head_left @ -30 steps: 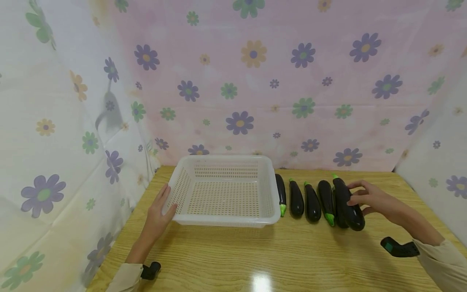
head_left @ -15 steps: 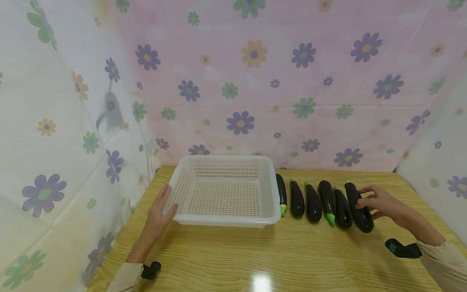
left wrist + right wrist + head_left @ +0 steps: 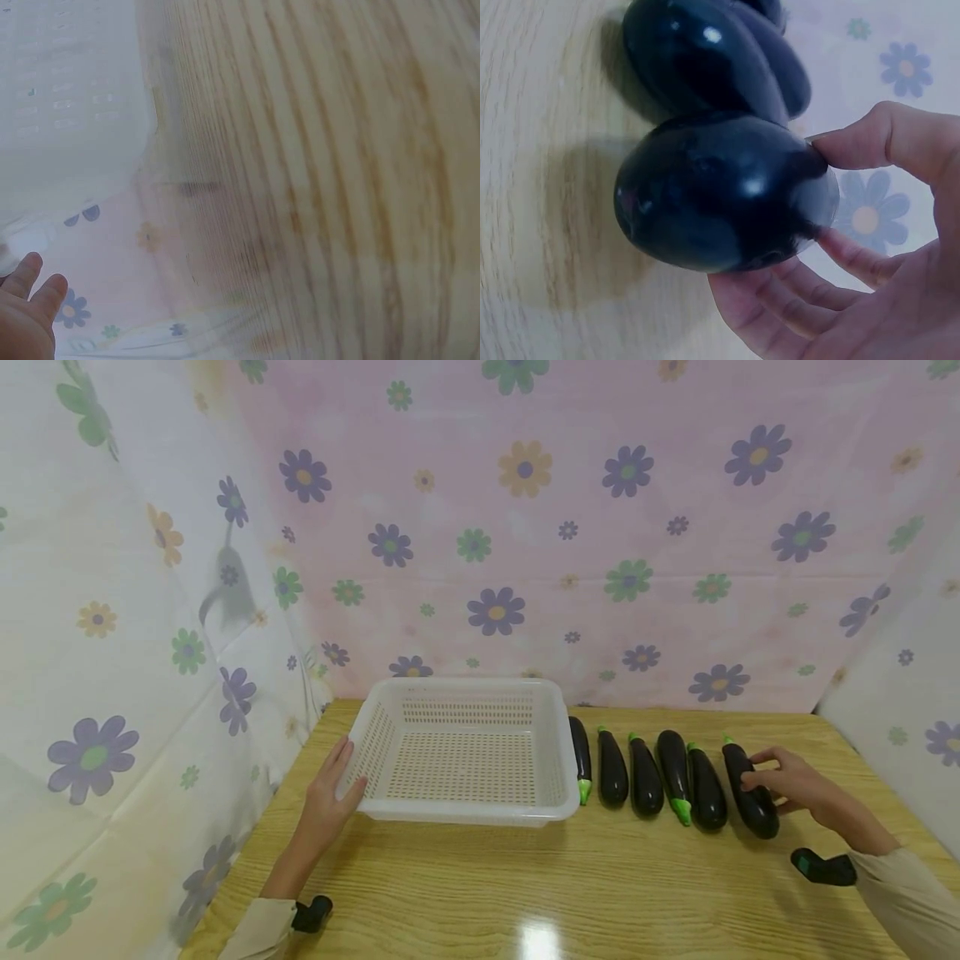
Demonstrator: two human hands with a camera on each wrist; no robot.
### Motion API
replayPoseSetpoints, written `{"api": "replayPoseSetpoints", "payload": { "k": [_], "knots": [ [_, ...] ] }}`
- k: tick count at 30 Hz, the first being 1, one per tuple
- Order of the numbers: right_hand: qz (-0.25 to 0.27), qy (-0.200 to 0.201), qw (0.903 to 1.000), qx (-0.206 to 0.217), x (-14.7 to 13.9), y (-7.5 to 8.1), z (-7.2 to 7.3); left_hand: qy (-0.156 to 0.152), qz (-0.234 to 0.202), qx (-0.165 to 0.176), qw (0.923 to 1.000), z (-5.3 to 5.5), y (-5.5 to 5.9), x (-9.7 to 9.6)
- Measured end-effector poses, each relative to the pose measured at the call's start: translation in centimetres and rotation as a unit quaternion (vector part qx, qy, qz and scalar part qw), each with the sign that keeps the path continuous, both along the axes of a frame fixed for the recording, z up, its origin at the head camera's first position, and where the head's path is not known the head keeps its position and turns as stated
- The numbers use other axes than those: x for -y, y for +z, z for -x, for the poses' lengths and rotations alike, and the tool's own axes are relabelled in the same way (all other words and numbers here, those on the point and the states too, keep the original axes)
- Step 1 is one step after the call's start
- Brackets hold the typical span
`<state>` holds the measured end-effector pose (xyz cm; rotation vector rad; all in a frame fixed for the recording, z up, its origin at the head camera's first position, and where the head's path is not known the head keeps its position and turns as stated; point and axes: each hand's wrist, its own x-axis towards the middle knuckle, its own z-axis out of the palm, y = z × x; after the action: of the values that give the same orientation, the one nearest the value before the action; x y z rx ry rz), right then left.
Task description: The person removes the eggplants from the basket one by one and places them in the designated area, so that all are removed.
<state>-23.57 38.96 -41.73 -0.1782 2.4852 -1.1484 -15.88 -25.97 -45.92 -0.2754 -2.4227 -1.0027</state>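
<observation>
At the right end of a row, my right hand [image 3: 797,787] grips a dark purple eggplant [image 3: 752,793] with a green stem end pointing away. The right wrist view shows the thumb on one side of this eggplant [image 3: 720,195] and fingers on the other, its rounded end facing the camera. My left hand [image 3: 330,785] holds the left rim of a white plastic basket [image 3: 465,814], thumb over the edge. In the left wrist view the left hand [image 3: 26,315] shows only in part, beside the basket's pale wall [image 3: 67,150].
Several other eggplants [image 3: 646,777] lie side by side between the basket and my right hand. The leftmost eggplant [image 3: 581,756] is partly hidden by the basket's rim. A flowered cloth [image 3: 525,543] rises behind the wooden table [image 3: 465,885].
My right hand has carried its eggplant rightward, from overlapping its neighbour to the end of the row with a gap between them. The left hand and basket stay in place.
</observation>
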Motion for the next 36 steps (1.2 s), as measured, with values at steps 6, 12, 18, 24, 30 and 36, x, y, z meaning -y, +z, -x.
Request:
{"api": "replayPoseSetpoints", "payload": {
  "k": [6, 12, 18, 24, 30, 36],
  "knots": [
    [-0.019, -0.015, 0.9997, 0.005, -0.5, -1.0, 0.0, -0.009, -0.001, 0.003, 1.0000, 0.1, 0.0, -0.3],
    [-0.035, -0.029, 0.9989, -0.012, -0.7, -1.8, 0.0, -0.019, -0.012, 0.006, 0.9997, 0.4, 0.0, -0.5],
    [-0.042, -0.040, 0.9980, -0.025, -0.6, -2.0, -0.1, -0.019, -0.004, 0.008, 0.9998, 0.6, 0.1, -0.6],
    [-0.059, -0.047, 0.9964, -0.039, 0.1, -2.2, -0.5, -0.002, -0.004, 0.010, 0.9999, 0.7, 0.2, -0.4],
    [-0.085, -0.050, 0.9916, -0.084, 0.5, -1.9, -1.1, 0.011, 0.003, 0.007, 0.9999, 0.4, 0.5, -0.1],
    [-0.101, -0.038, 0.9839, -0.142, -0.2, -0.6, -2.2, 0.005, 0.008, 0.040, 0.9991, -0.7, 1.6, 0.8]
  ]
}}
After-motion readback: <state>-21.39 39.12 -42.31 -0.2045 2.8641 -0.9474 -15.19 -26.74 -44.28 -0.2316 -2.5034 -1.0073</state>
